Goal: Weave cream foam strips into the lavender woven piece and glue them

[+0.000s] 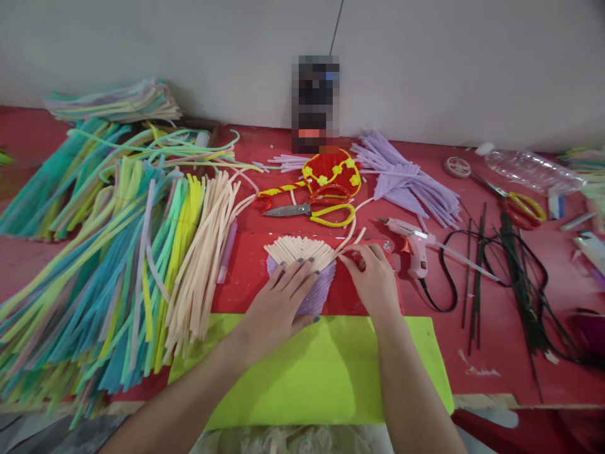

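A fan-shaped piece of cream pipe cleaners (300, 248) over purple pipe cleaners (317, 295) lies on a red mat (250, 268). Across it my left hand (283, 290) rests flat, fingers spread, covering part of both colours. At the fan's right edge my right hand (371, 271) pinches a cream pipe cleaner (348, 243), thumb and forefinger together. Its loose end sticks up beyond the fingers. Just behind the fan are scissors with yellow handles (331, 214) and a red and yellow pipe-cleaner ornament (333, 173) with small yellow flowers.
Bundles of coloured pipe cleaners (127, 252) fill the left side. At right lie a pink glue gun (416, 246) with its black cord, dark green stems (520, 284), a second pair of scissors (522, 208) and a plastic bottle (532, 169). A yellow-green sheet (307, 372) covers the table's front.
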Motion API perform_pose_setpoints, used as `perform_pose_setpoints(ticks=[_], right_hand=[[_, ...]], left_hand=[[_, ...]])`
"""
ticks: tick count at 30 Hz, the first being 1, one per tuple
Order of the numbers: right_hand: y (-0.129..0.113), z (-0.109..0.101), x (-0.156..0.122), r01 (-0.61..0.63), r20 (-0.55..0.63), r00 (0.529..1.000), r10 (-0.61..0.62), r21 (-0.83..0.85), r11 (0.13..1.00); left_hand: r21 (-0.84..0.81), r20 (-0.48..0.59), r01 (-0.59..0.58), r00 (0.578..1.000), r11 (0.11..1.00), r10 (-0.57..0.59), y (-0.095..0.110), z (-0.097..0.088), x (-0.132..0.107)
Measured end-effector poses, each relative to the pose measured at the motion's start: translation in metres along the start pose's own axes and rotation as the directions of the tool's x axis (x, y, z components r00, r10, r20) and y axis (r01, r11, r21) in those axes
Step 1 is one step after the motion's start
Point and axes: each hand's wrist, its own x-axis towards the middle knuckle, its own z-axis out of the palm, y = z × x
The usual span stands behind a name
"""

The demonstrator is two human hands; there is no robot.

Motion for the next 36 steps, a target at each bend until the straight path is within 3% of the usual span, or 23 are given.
perform_pose_setpoints(ticks=[13,36], right_hand=[[0.0023,0.0013,-0.0008,0.009,-0.019,1.0,-0.008,0.03,1.0],[-0.0042,0.0034,-0.0031,0.067,-0.011,0.998,-0.066,0.239,0.969]], left_hand=[[-0.004,-0.03,-0.007,1.0,1.0,0.007,-0.0004,0.0023,-0.0008],[0.008,-0.002,0.0,1.0,1.0,0.0,0.0004,-0.001,0.0005]])
